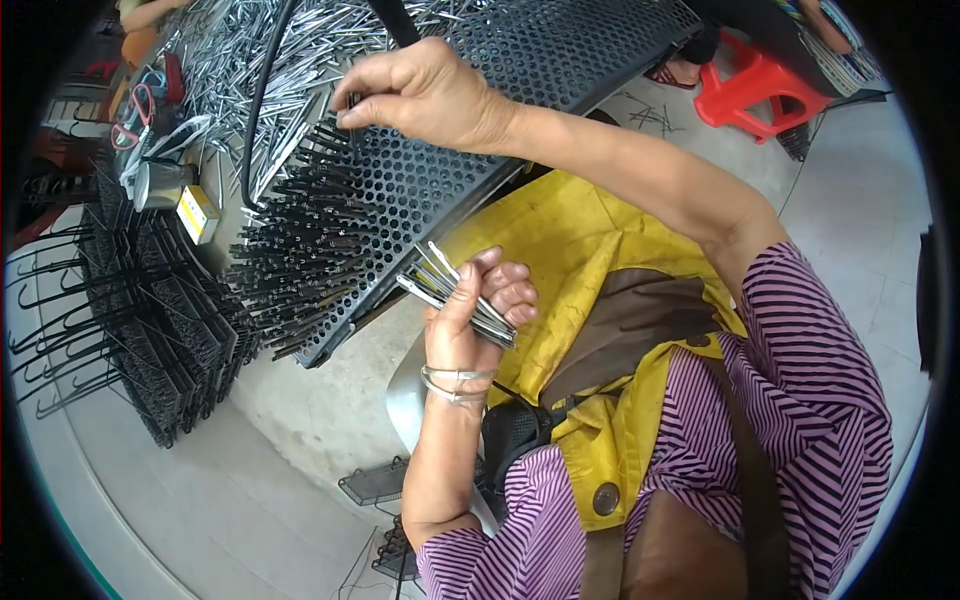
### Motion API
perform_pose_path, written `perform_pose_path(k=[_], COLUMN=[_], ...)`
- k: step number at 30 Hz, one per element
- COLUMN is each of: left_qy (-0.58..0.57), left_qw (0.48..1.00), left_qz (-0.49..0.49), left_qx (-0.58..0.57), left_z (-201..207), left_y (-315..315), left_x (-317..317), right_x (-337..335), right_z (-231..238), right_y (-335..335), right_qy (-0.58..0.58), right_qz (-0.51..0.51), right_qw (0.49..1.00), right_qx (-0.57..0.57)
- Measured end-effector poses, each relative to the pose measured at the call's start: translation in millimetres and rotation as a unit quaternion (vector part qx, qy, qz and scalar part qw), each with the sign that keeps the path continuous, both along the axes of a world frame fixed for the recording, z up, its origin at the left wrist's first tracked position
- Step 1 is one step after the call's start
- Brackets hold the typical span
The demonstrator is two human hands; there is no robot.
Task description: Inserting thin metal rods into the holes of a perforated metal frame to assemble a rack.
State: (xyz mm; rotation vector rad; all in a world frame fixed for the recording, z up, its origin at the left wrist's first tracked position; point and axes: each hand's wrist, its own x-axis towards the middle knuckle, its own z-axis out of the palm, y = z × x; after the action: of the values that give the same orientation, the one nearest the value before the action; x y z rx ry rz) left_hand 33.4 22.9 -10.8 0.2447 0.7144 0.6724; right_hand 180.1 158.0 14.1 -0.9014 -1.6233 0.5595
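Observation:
My left hand (478,302) is closed around a bundle of slim silvery metal rods (428,285), some with flattened, holed ends, held just off the near edge of a black perforated rack (425,190). Farther up, my right hand (420,98) is above the rack, thumb and fingers pinched together. A small dark bit shows at those fingertips, but I cannot make out what it is. Dense rows of upright black pieces (310,235) fill the rack's left part, below and left of my right hand.
A large heap of loose metal rods (245,75) lies behind the rack. Black hooked racks (165,310) stand stacked at left, near a metal can (160,187), a small yellow-and-white box (198,214) and red-handled scissors (142,105). A red stool (745,90) stands at upper right, near another person's foot.

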Motion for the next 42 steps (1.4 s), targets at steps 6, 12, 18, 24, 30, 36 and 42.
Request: perform_pose_path(k=[6,12,18,24,30,36,42], left_qy=[-0.009,-0.009,-0.003,-0.010,-0.011,-0.025,-0.066], left_qw=[1.000,1.000,1.000,1.000,1.000,0.999,0.989], left_qz=[-0.016,-0.009,-0.001,-0.009,-0.011,-0.009,-0.086], left_qx=[0.014,0.005,-0.002,-0.002,0.012,0.027,0.100], left_z=[-3,-3,-2,-2,-2,-1,-1], left_y=[-1,0,0,-1,0,1,1], left_x=[0,-1,0,1,0,1,-3], right_x=[-12,-23,-20,-21,-24,2,5], right_z=[7,34,43,36,22,14,10], right_y=[11,18,26,14,-4,-58,-94], right_qy=[-0.180,-0.274,-0.292,-0.402,-0.577,-0.280,-0.043], right_qz=[-0.032,0.009,0.024,0.007,-0.013,0.051,0.218], right_qw=[0.977,0.960,0.955,0.915,0.802,0.953,0.886], right_qx=[0.108,0.054,0.032,0.043,0.152,-0.108,-0.406])
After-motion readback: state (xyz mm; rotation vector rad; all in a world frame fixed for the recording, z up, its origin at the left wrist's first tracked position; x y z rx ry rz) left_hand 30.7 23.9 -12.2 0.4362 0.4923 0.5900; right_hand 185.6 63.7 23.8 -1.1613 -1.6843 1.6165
